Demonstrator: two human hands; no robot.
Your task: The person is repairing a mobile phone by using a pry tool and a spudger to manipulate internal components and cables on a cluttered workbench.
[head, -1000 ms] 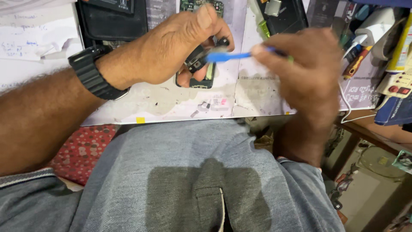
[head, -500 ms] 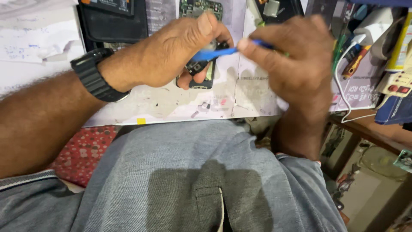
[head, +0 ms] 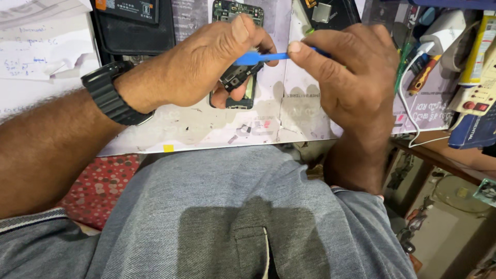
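Change: since half a second ago my right hand [head: 351,77] has stayed about where it was, and the blue tool [head: 261,57] now lies flatter, its tip deeper under my left thumb.
Lap: nearest me, grey trousers [head: 227,217]; a red dotted cloth [head: 98,181] shows at their left.
Mat: the white work mat [head: 206,126] runs across the bench edge, scuffed and marked.
Left hand: my left hand [head: 201,64], black watch [head: 111,95] on its wrist, is closed around the phone part [head: 240,82], fingers curled under it, thumb on top.
Right hand: pinches the blue tool between thumb and forefinger, a tight grip.
Tool axis: long axis runs left to right, nearly level; the flat tip points left, into the phone part, with the handle end hidden in my right hand.
Phone part: held just above the mat, at its middle; long axis runs toward and away from me.
Far left: papers [head: 41,46] and a black case [head: 137,26].
Far right: a white cable [head: 408,98] and a red screwdriver [head: 421,77].
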